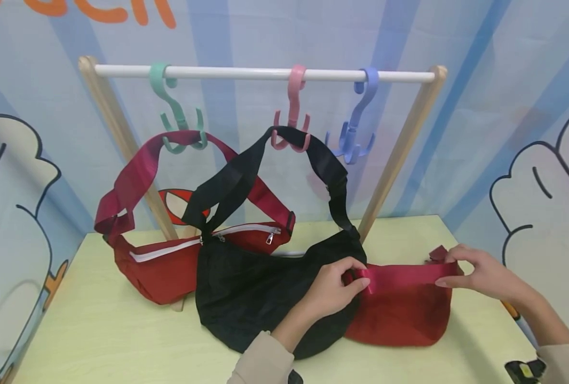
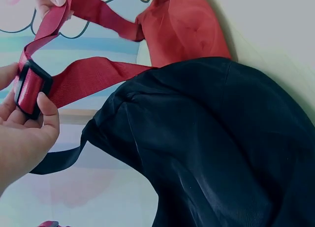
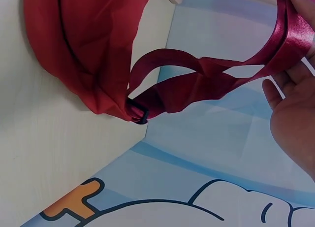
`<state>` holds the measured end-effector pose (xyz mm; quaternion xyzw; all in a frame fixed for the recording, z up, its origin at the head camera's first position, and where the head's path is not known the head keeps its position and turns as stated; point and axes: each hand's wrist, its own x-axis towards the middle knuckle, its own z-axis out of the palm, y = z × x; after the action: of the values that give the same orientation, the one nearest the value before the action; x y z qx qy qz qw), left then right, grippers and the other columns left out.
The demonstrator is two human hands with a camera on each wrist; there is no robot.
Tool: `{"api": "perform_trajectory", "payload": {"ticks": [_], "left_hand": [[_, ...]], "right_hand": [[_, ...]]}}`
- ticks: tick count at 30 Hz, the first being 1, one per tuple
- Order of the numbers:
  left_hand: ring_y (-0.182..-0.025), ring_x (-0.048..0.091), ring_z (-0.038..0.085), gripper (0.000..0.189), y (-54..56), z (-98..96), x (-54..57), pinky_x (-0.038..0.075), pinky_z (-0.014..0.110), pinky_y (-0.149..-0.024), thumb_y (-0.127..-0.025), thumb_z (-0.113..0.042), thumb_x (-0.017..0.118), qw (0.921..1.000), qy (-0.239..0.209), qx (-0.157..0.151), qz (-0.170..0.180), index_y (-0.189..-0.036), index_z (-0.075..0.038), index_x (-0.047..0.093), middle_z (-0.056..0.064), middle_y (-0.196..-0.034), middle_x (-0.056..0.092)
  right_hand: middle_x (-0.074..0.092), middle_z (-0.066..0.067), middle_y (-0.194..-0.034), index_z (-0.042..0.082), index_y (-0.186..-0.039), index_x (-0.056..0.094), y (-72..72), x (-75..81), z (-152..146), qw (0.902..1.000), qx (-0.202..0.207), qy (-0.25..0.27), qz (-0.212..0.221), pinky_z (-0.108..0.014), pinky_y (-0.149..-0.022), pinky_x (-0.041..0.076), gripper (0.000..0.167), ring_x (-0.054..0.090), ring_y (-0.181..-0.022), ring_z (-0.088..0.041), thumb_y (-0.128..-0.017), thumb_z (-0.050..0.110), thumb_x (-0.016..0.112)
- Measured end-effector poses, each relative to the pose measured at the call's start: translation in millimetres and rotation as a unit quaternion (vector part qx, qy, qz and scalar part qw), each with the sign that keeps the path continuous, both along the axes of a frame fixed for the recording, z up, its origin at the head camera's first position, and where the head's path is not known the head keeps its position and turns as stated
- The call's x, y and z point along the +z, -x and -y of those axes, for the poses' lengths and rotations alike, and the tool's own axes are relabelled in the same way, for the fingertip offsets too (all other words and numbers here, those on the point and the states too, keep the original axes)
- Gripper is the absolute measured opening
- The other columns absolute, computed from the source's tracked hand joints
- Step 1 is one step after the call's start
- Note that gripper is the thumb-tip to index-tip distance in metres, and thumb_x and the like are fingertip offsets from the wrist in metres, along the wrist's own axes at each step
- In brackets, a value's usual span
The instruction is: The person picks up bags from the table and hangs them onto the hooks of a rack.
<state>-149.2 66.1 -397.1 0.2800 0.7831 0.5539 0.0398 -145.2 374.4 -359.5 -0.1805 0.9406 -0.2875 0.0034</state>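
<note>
A red bag rests on the table at the right, its wide dark-red strap stretched between my two hands. My left hand pinches the strap's left part, at a black slider buckle seen in the left wrist view. The strap's right part is between the thumb and fingers of my right hand. The right wrist view shows the strap looping up from the red bag to that hand. Just behind my left hand is a black bag, its strap over a pink hook.
A white rail on wooden legs spans the back. Its green hook carries another red bag by the strap, with the bag touching the table. A blue hook hangs at the right with nothing on it.
</note>
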Motion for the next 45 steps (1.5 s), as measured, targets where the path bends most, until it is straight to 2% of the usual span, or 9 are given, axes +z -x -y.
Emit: {"api": "perform_trajectory", "payload": {"ticks": [4,9,15,23,30,34,36,41,45], "left_hand": [[-0.069,0.049,0.004,0.015,0.5,2.0,2.4,0.044,0.017,-0.063,-0.084,-0.013,0.065,0.9999,-0.007,0.007,0.006,-0.098,-0.008,0.061,-0.003,-0.083,0.059],[-0.065,0.048,0.004,0.015,1.3,3.0,5.1,0.043,0.018,-0.061,-0.083,-0.013,0.067,0.9995,-0.022,0.008,0.019,-0.096,-0.009,0.061,-0.004,-0.081,0.058],[-0.068,0.049,0.004,0.017,2.5,2.9,8.9,0.044,0.019,-0.063,-0.082,-0.013,0.068,0.9989,-0.037,0.007,0.027,-0.096,-0.009,0.061,-0.003,-0.084,0.059],[-0.072,0.05,0.005,0.016,5.9,2.8,15.0,0.044,0.018,-0.065,-0.082,-0.013,0.068,0.9992,-0.035,0.015,0.014,-0.096,-0.009,0.061,-0.002,-0.086,0.06],[-0.069,0.049,0.005,0.026,7.4,2.9,23.1,0.045,0.018,-0.061,-0.081,-0.013,0.069,0.9994,-0.029,0.011,0.013,-0.104,-0.009,0.059,0.0,-0.092,0.06],[-0.068,0.049,0.005,0.03,7.8,2.5,28.0,0.045,0.018,-0.061,-0.081,-0.013,0.07,0.9994,-0.032,0.008,0.011,-0.107,-0.008,0.057,0.001,-0.095,0.06],[-0.066,0.049,0.005,0.031,8.0,2.6,30.0,0.046,0.018,-0.06,-0.081,-0.013,0.069,0.9994,-0.032,0.007,0.008,-0.108,-0.007,0.057,0.002,-0.096,0.06],[-0.062,0.047,0.006,0.031,10.6,3.3,33.8,0.045,0.018,-0.059,-0.081,-0.011,0.069,0.9993,-0.035,0.016,-0.001,-0.109,-0.006,0.056,0.004,-0.096,0.06],[-0.063,0.047,0.007,0.033,12.4,4.9,36.7,0.044,0.018,-0.059,-0.08,-0.011,0.07,0.999,-0.036,0.024,-0.012,-0.109,-0.006,0.056,0.004,-0.096,0.06]], "right_hand": [[0.059,-0.008,-0.106,0.016,-0.08,0.057,-2.0,3.7,-3.5,0.9999,-0.007,0.006,0.015,-0.028,-0.062,0.047,0.019,0.044,-0.091,0.0,-0.076,0.02,0.075],[0.062,-0.006,-0.099,0.019,-0.082,0.06,-2.0,7.1,-9.1,0.9997,-0.016,-0.017,0.001,-0.026,-0.062,0.048,0.015,0.044,-0.089,0.005,-0.076,0.017,0.074],[0.059,0.005,-0.083,0.017,-0.085,0.062,-1.1,16.1,-11.0,0.9991,-0.022,-0.033,-0.014,-0.024,-0.06,0.047,0.014,0.047,-0.08,-0.003,-0.076,0.014,0.074],[0.058,0.005,-0.08,0.019,-0.083,0.062,0.3,29.6,-7.9,0.9983,-0.035,-0.031,-0.036,-0.025,-0.059,0.047,0.013,0.045,-0.082,-0.005,-0.077,0.014,0.073],[0.058,0.006,-0.079,0.013,-0.089,0.063,5.1,41.2,-9.3,0.9962,-0.029,-0.037,-0.073,-0.023,-0.056,0.047,0.018,0.048,-0.076,-0.002,-0.076,0.007,0.073],[0.059,0.004,-0.079,0.011,-0.092,0.063,8.5,47.9,-7.9,0.9949,-0.041,-0.041,-0.082,-0.022,-0.056,0.047,0.018,0.049,-0.073,0.0,-0.077,0.007,0.072],[0.059,0.001,-0.081,0.011,-0.092,0.063,9.1,51.4,-6.3,0.9944,-0.054,-0.044,-0.079,-0.022,-0.056,0.046,0.016,0.047,-0.076,-0.002,-0.078,0.01,0.072],[0.057,-0.006,-0.085,0.006,-0.094,0.063,10.2,59.1,-0.9,0.993,-0.073,-0.052,-0.077,-0.024,-0.055,0.045,0.017,0.045,-0.081,-0.016,-0.08,0.013,0.07],[0.057,-0.007,-0.086,0.006,-0.093,0.063,11.0,64.6,2.6,0.9915,-0.075,-0.051,-0.093,-0.024,-0.056,0.043,0.017,0.043,-0.08,-0.011,-0.08,0.011,0.071]]}}
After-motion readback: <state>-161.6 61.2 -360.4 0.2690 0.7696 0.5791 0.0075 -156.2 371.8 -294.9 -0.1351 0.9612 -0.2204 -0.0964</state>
